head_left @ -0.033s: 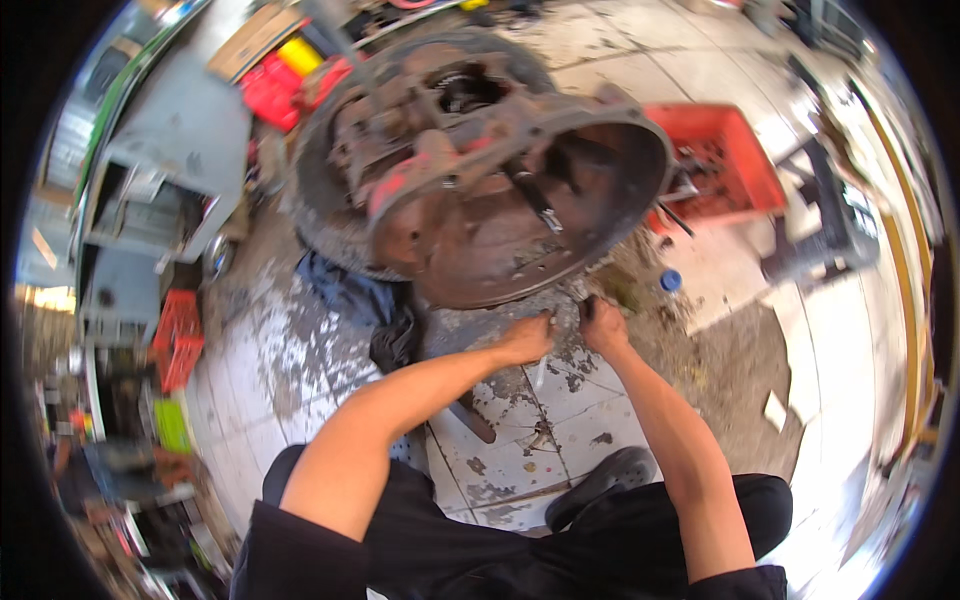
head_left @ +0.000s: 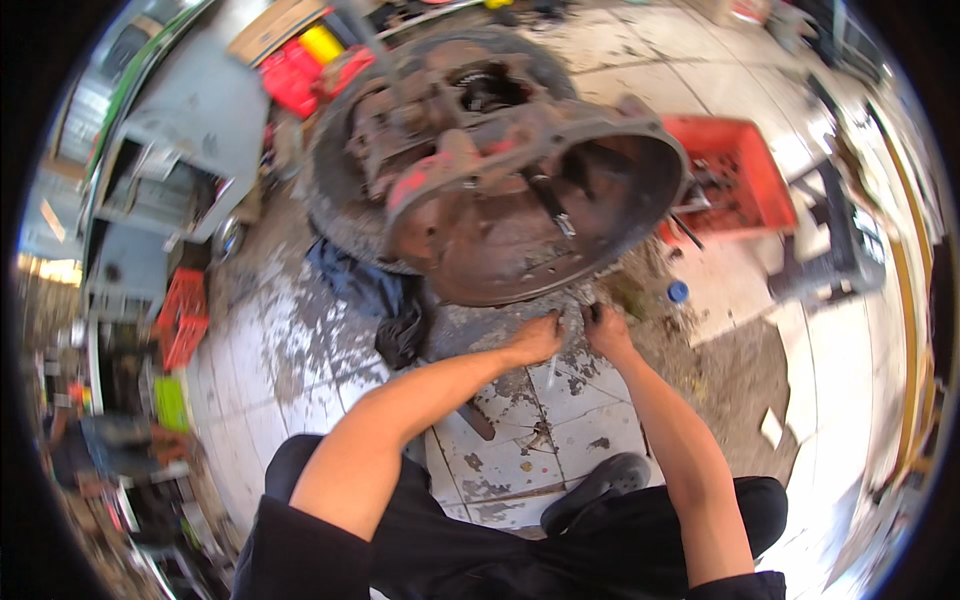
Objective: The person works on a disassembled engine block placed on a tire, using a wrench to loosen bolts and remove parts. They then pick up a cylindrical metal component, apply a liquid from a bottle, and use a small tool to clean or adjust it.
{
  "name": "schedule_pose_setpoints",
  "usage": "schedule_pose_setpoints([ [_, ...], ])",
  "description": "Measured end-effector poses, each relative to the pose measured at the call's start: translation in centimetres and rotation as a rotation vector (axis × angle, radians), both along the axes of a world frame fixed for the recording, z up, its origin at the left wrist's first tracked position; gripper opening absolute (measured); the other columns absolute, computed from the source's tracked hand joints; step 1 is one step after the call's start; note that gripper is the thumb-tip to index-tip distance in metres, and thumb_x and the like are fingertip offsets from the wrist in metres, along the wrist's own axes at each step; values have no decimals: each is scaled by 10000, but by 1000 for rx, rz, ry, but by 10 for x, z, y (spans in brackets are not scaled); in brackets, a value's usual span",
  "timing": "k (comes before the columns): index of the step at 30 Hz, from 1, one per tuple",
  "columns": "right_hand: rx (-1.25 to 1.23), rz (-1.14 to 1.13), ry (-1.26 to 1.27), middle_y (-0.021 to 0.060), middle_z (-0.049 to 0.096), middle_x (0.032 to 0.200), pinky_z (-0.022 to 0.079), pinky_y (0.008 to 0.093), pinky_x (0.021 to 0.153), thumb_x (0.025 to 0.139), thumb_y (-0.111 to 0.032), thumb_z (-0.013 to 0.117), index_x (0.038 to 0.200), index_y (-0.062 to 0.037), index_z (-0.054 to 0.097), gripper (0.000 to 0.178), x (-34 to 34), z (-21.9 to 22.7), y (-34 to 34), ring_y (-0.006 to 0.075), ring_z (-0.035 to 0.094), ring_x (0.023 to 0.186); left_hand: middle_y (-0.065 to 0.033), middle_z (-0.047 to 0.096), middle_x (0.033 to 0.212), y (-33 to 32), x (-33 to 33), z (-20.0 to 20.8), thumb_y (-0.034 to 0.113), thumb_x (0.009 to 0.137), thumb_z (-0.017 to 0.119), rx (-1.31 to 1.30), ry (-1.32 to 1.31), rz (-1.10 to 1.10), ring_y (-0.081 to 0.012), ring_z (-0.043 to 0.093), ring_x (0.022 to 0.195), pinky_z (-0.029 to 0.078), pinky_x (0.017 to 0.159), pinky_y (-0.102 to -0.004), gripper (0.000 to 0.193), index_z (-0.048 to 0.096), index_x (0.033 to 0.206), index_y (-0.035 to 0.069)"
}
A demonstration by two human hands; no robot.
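Note:
My left hand is closed just below the rim of a large rusty bell-shaped gearbox housing. A thin pale sliver shows beneath its fingers, too blurred to name. Close beside it, my right hand is also closed, with something small and dark at its fingertips that I cannot make out. The housing lies tilted on a black tyre, its wide mouth facing me. Inside the mouth a dark shaft with a shiny end sticks out.
A red tray with dirty metal parts stands at the right, near a blue cap and a dark plastic stool. Dark cloth lies left of my hands. A red crate and grey cabinet stand farther left.
The view has shifted a little, so the housing and tray sit slightly farther right and lower. Both hands stay closed in nearly the same place under the rim.

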State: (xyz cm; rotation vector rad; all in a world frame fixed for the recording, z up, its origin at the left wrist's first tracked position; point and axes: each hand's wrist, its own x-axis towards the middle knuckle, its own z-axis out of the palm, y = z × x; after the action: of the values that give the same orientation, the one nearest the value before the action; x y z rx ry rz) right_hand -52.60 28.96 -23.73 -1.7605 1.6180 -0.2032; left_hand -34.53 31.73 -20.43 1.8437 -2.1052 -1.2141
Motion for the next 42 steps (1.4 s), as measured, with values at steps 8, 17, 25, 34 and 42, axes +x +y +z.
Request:
schedule_pose_setpoints([
  [8,897,266,-385,81,702,920,562,352,619,891,-214,598,1166,-53,611,319,11,39,3,204,675,765,-235,669,913,21,7,-8,343,894,604,133,145,657,-366,667,860,522,804,-435,400,616,1025,-35],
  [17,391,728,86,160,697,855,546,379,605,752,-191,603,1002,-61,697,296,15,32,-25,263,680,728,-117,682,867,41,26,46,385,878,660,432,140,553,-178,668,713,564,607,-320,412,664,1066,18],
  [25,222,568,170,235,681,938,535,443,781,735,-188,578,911,6,699,289,-22,19,-6,369,669,901,-225,667,984,65,4,99,385,882,590,306,-324,-255,-395,627,960,490,838,-477,411,626,1110,45],
  [34,-96,281,21,197,683,947,536,456,762,770,-158,579,984,-67,682,254,-54,11,23,370,661,906,-192,670,960,41,-20,187,331,892,613,70,-315,-588,-367,634,948,501,803,-462,376,605,1135,44],
  [42,93,426,316,176,679,902,543,445,711,748,-102,616,1001,-68,648,258,-111,30,105,338,665,882,-177,670,1007,52,-41,161,336,893,612,83,-297,-831,-355,622,987,485,862,-446,417,577,1190,45],
])
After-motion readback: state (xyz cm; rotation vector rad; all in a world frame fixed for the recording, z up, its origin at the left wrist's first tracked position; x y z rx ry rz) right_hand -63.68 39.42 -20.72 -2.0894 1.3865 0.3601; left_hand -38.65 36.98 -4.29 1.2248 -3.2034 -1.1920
